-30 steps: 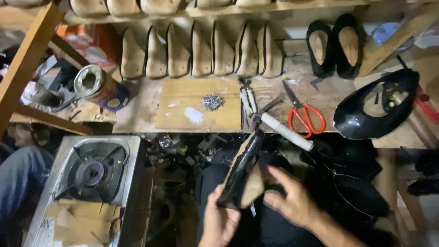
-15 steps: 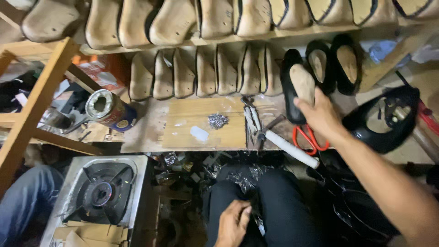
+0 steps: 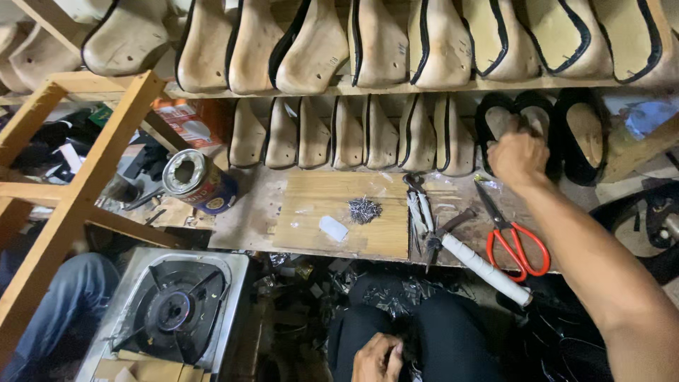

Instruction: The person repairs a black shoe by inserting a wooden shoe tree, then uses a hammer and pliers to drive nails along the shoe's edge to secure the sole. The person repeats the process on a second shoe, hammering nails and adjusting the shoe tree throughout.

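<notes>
Head view, looking down at a cluttered shoemaker's tabletop [image 3: 254,219]. Right hand [image 3: 518,157] reaches far forward to the back row, grip clenched on a black shoe upper on its last [image 3: 495,122], fingers curled over the top edge. That shoe stands on end at the right of the lower row, touching two more black lasted shoes [image 3: 566,131] just to its right. To its left, a row of bare wooden lasts [image 3: 339,134] stands upright against the wall; a shelf above carries more lasts [image 3: 368,42], some with black edging.

Left hand [image 3: 378,357] is down low in the lap on black trousers, fingers curled around something small and dark; can't tell what, or whether it is really gripped.

On the tabletop: wooden board [image 3: 311,212] with a small pile of nails [image 3: 364,209] and a white scrap [image 3: 333,228] on it. Just right of the board, pincers [image 3: 419,205] and a hammer with white-wrapped handle [image 3: 481,265] lie crossing. Red-handled scissors [image 3: 513,237] lie beside them, under the right forearm. Open tin can [image 3: 198,182] on its side at left. Gas stove [image 3: 173,311] on the floor lower left, wooden frame [image 3: 78,191] far left.
</notes>
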